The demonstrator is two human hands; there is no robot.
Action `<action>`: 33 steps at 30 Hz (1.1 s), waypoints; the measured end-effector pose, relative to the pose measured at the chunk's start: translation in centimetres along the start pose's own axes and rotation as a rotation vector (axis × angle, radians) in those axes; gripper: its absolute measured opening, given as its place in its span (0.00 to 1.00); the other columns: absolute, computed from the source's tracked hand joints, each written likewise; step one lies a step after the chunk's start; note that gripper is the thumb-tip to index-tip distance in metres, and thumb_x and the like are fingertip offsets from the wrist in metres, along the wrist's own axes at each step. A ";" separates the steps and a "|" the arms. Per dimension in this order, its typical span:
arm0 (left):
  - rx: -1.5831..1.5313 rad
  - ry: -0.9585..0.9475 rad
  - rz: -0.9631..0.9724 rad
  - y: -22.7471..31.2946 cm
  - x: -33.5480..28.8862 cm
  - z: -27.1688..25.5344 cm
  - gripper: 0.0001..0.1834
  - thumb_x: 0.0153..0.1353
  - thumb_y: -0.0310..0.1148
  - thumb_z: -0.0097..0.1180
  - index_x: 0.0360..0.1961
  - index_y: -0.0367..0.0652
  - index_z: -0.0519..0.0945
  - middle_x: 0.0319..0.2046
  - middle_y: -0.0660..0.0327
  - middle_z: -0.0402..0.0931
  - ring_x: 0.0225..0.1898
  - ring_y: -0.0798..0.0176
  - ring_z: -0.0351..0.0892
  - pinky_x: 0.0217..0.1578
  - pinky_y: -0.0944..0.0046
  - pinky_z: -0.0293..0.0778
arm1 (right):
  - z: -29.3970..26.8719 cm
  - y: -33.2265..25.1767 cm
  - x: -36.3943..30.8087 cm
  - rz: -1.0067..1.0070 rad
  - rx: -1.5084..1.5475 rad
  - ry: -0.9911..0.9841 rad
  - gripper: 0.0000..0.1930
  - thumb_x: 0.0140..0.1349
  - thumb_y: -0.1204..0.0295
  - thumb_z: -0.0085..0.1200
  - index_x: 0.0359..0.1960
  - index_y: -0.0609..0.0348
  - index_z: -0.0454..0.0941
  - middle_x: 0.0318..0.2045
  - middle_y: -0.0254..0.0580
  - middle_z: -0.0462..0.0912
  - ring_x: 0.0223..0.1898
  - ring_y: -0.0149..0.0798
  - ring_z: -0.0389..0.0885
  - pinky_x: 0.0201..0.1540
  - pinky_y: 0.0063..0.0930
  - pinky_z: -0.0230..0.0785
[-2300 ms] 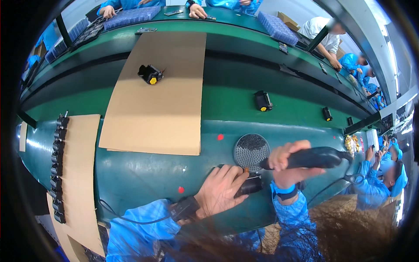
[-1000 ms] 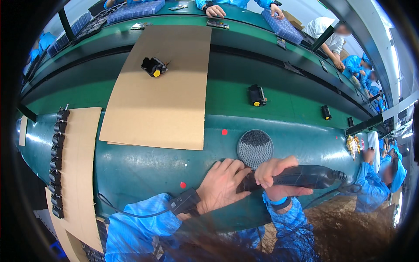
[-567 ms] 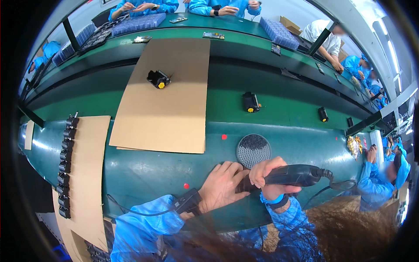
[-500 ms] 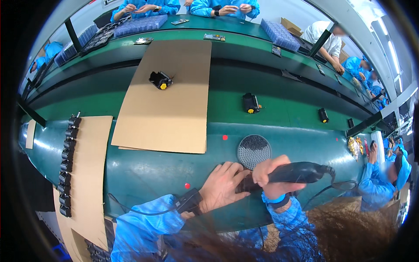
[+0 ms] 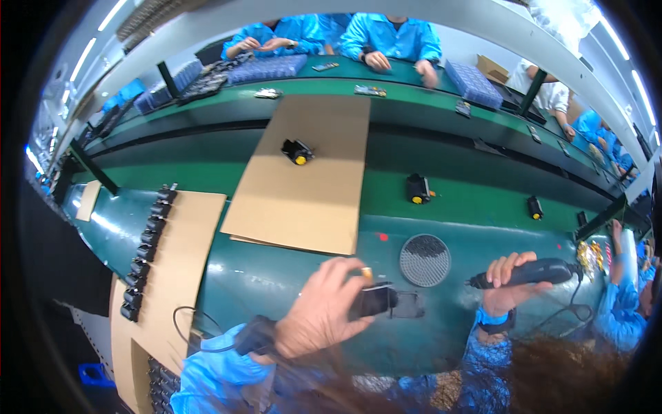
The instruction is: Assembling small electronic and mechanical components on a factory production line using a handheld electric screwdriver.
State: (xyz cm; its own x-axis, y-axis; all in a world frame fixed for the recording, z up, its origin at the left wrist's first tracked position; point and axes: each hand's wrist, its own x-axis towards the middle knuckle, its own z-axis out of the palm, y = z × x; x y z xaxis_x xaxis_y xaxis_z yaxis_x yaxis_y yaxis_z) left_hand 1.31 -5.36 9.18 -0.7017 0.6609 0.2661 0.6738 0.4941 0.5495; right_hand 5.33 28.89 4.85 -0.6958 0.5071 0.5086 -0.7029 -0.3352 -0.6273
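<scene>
My left hand (image 5: 321, 303) is closed around a small black module (image 5: 376, 301) above the bench. A yellow-orange bit (image 5: 367, 274) shows beside its fingers. Just right of the module, a dark flat rectangular piece (image 5: 409, 305) lies on the bench top. My right hand (image 5: 507, 284) grips a black corded electric screwdriver (image 5: 545, 272), its tip pointing left and apart from the module. Between and beyond the hands is a round grey dimpled tray (image 5: 425, 277), with small dark pieces, likely screws, heaped at its far side.
A cardboard sheet (image 5: 293, 207) bears one black module (image 5: 298, 152). More modules (image 5: 418, 188) sit on the green belt (image 5: 469, 200). Several stand in a row (image 5: 148, 248) along cardboard at left. The screwdriver's cord (image 5: 571, 310) loops at right. Co-workers (image 5: 393, 41) sit opposite; another's sleeve (image 5: 618, 317) is at right.
My right hand has drawn the screwdriver away to the right, off the black module. The left hand has lifted with the module in its grip. The whole view has shifted.
</scene>
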 end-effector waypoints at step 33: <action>0.134 0.835 -1.190 -14.5 -50.5 -19.8 0.48 0.43 0.22 0.73 0.70 0.42 0.68 0.63 0.54 0.72 0.65 0.53 0.70 0.67 0.57 0.65 | -2.2 0.4 -0.3 0.149 0.085 -0.090 0.41 0.61 0.24 0.38 0.39 0.54 0.75 0.20 0.42 0.76 0.16 0.38 0.72 0.19 0.29 0.64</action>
State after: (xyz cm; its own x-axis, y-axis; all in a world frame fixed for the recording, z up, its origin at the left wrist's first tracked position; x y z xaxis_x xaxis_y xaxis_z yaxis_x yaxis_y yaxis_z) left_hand 22.40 -57.07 3.51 -0.7442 -0.6580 0.1149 -0.4056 0.5819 0.7049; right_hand 5.58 30.31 3.17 -0.8007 0.3748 0.4674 -0.5986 -0.4687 -0.6496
